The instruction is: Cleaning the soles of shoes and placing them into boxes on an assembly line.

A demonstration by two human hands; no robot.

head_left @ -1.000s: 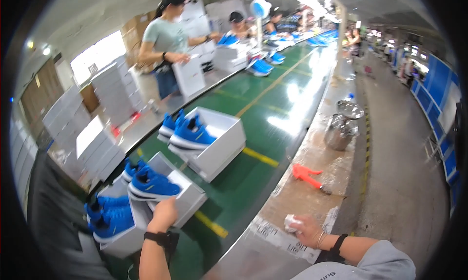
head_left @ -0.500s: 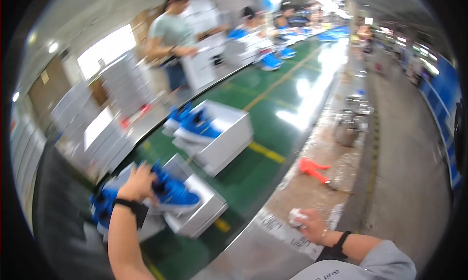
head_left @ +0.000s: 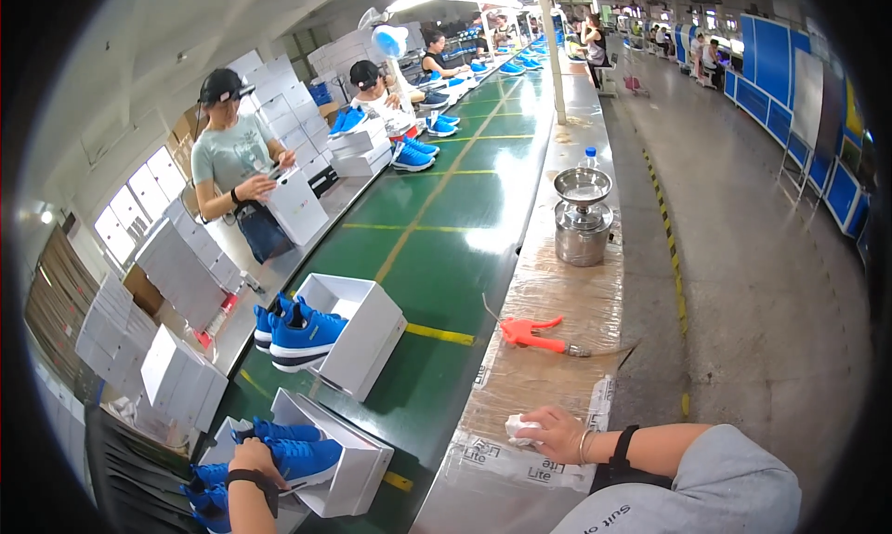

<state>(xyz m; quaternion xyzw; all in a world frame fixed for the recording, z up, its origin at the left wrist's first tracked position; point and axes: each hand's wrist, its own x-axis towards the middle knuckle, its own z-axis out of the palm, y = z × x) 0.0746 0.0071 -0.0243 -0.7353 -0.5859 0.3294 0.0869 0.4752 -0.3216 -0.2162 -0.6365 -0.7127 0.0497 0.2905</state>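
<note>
Two bare hands show in the lower part of the frame. The fingers of the left hand (head_left: 254,456), at lower left, lie over a pair of blue shoes (head_left: 312,460); their tips are hidden, so I cannot tell whether they grip. The fingers of the right hand (head_left: 559,435), right of lower center, are closed around a crumpled white wad (head_left: 522,429).

The blue shoes sit at the left side of an open white box (head_left: 358,478), lower left. Above it, left of center, a larger open box (head_left: 376,353) has another blue pair (head_left: 307,337) at its left side, with white material inside. More blue shoes (head_left: 208,504) show at the lower left edge.

The left hand is back up, its forearm rising from the bottom edge. The right forearm comes in from the lower right, its hand low over the film-wrapped table (head_left: 557,385).

Farther up that table lie a red-orange air gun (head_left: 531,332) and a metal canister (head_left: 583,246) topped by a dish. The boxes rest on a green conveyor (head_left: 441,283). At upper left a co-worker (head_left: 228,158) holds a white box (head_left: 299,210). The left hand and its dark wristband (head_left: 255,485) hide part of the shoes.
</note>
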